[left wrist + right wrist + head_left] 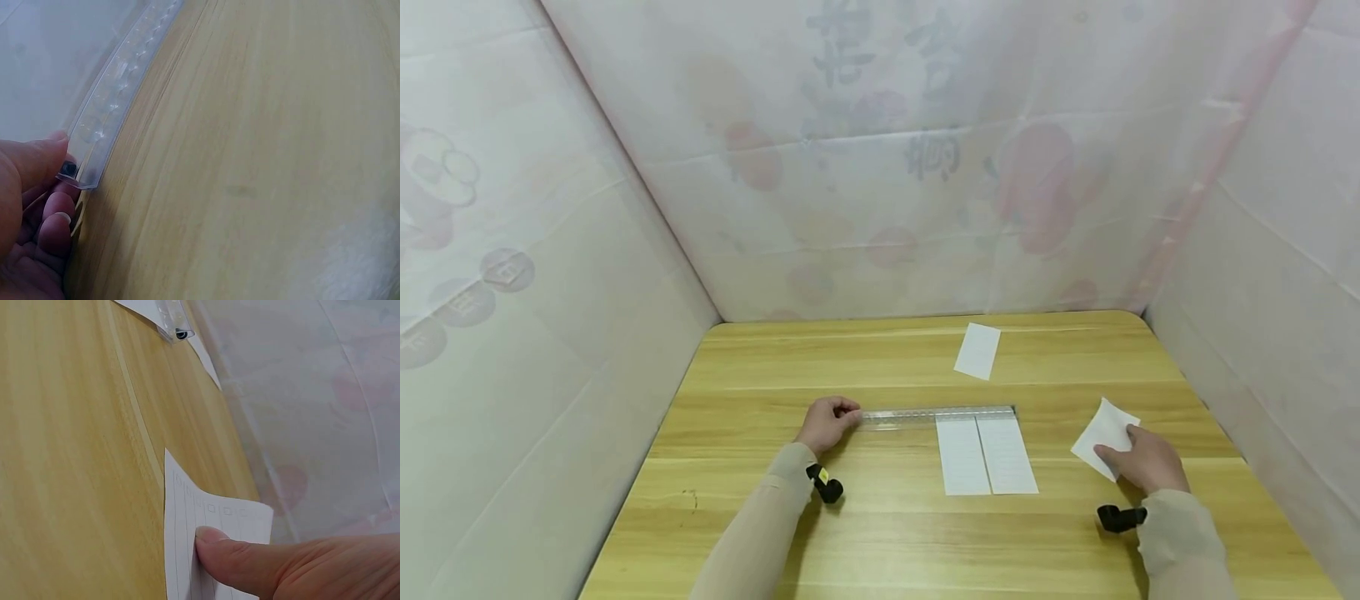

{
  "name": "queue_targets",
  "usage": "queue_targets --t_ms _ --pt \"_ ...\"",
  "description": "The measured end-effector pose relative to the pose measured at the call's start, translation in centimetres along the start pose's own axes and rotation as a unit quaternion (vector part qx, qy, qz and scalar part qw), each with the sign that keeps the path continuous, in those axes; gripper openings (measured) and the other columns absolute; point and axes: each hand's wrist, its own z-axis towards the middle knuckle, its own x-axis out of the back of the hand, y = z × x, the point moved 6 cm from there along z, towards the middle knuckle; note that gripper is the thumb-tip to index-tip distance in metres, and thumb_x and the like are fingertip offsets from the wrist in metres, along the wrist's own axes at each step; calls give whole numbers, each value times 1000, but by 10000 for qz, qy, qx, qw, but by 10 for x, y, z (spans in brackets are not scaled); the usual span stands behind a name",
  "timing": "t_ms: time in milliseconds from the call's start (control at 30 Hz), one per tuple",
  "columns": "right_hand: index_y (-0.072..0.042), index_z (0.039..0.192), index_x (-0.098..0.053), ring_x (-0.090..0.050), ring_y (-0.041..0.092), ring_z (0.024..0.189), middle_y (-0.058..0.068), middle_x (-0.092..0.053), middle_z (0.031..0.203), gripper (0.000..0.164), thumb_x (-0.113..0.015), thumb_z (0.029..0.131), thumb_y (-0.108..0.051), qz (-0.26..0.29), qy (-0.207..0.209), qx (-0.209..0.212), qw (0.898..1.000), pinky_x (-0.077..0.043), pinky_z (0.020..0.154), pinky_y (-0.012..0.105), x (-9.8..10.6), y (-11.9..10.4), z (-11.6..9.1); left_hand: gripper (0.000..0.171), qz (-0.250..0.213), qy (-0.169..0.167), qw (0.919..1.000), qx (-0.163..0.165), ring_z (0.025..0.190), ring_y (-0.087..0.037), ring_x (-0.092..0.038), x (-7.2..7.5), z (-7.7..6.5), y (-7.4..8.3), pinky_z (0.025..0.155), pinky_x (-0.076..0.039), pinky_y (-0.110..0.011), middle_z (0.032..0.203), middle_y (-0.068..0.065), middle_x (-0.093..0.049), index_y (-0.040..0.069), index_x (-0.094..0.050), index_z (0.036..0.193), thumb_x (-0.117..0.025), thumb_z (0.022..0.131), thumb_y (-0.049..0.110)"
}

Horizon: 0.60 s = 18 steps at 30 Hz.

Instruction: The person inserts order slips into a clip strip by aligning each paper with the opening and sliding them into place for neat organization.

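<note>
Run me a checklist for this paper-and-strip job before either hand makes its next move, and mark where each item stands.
1. Left hand has the clear strip: ok, thumb and fingers pinch its end.
2. Right hand has the held sheet: ok, with the thumb on its lined face.
3. Held sheet is flat: not ok, it bends in the right wrist view.
4. Left sheet and right sheet sit side by side, top edges at the strip: ok.
5. Those two are fastened to the strip: cannot tell.
6. Every sheet is at the strip: not ok, the held one and the far sheet are apart from it.
</note>
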Motion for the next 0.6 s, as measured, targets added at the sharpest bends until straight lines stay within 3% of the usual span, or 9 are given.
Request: queue_targets --t_ms 200,433,533,600 --pt "18 141 -25 -37 60 115 46 -30 134 98 -63 87 -54 154 274 96 9995 -38 87 64 0 -1 -4 14 -14 8 10000 -6 80 -15 -55 0 0 -1 70 -47 -31 90 0 -62 13 -71 100 -66 93 23" --pt "12 147 -7 -31 61 119 45 -27 137 99 -64 89 -45 444 218 -5 9988 -33 91 67 0 -4 -7 14 92 -119 9999 30 80 -15 -55 2 1 1 70 -47 -31 89 1 -63 13 -71 100 -66 93 24" --pt "12 147 4 -39 59 112 43 -40 128 100 -63 91 -36 459 340 -2 9984 -35 88 67 2 -7 -8 14 421 -346 9984 -127 81 -14 -56 2 5 6 72 -48 -32 90 2 -64 13 -71 101 -65 94 23" --pt "13 146 7 -50 51 97 36 -53 110 98 -62 91 -31 422 521 43 9977 -40 82 63 4 -11 -8 14 685 -533 9959 -234 83 -14 -57 2 8 11 74 -48 -33 91 2 -64 12 -71 101 -64 94 22"
